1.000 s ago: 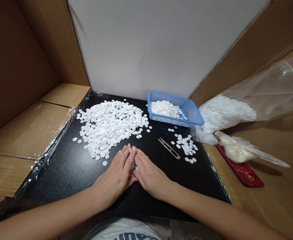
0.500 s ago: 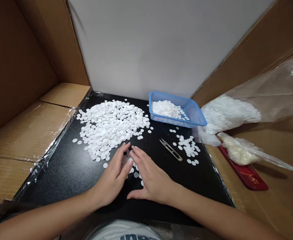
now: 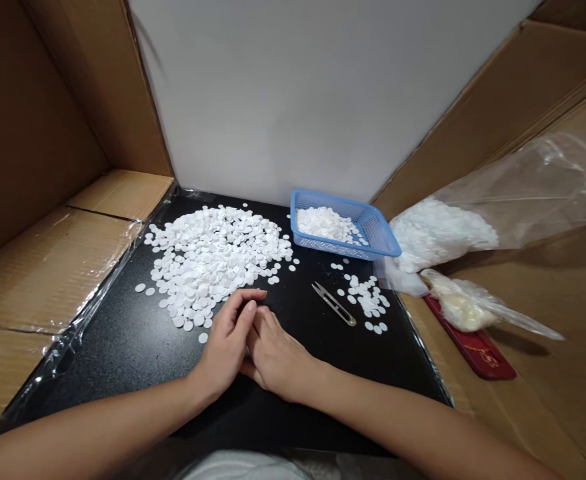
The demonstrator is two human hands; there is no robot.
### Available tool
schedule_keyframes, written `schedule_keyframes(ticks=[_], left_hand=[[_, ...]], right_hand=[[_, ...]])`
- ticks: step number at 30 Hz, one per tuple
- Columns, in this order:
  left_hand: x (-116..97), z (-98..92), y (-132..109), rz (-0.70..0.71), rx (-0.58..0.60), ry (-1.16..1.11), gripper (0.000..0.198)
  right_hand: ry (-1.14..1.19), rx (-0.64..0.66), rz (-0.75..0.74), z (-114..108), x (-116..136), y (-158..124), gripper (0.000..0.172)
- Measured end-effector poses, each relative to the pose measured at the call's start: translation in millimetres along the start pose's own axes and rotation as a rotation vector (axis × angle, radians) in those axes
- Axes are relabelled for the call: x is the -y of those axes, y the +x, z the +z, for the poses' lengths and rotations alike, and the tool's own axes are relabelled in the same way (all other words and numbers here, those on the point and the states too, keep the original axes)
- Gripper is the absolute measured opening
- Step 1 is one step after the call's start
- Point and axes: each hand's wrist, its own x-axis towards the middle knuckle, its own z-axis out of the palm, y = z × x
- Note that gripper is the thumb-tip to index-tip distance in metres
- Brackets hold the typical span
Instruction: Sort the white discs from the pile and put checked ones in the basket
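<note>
My left hand (image 3: 227,343) and my right hand (image 3: 281,357) are cupped together low over the black table (image 3: 137,363), palms facing and fingers curled in. The white discs that lay between them are hidden inside the closed hands. Just beyond my left fingers spreads a large heap of small round white discs (image 3: 213,257). A pair of thread snips (image 3: 333,305) lies to the right of my right hand, its points toward the back left. Farther right is a small scatter of white discs (image 3: 369,298).
A blue plastic basket (image 3: 330,247) partly filled with white discs stands at the back. Right of it lies a clear bag of white pieces (image 3: 443,233). A small bag with pale yellow contents (image 3: 463,310) rests on a red flat case (image 3: 490,357). Cardboard walls (image 3: 37,267) border both sides.
My hands have come together and closed around the loose discs, which no longer show on the table there. The whole view has shifted slightly.
</note>
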Motion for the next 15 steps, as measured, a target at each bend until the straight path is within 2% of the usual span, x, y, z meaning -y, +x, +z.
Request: schedule_keyframes(ticks=[4,7,11,15], left_hand=[[-1.2,2.1,4.3,0.115,-0.003,0.059,0.026],[-1.9,2.4,4.2,0.196,-0.01,0.128,0.024],[-5.8,-0.2,3.7,0.139,0.01,0.09,0.023],[-8.2,-4.6,6.0,0.095,-0.011,0.003,0.028]], right_hand=[[-0.055,0.012,-0.059,0.1,-5.3,7.6,0.044],[-0.042,0.044,-0.175,0.9,-11.0,12.5,0.031],[-0.155,0.076,-0.277,-0.6,-19.1,19.6,0.021],[-0.196,0.009,-0.285,-4.0,-26.8,26.1,0.021]])
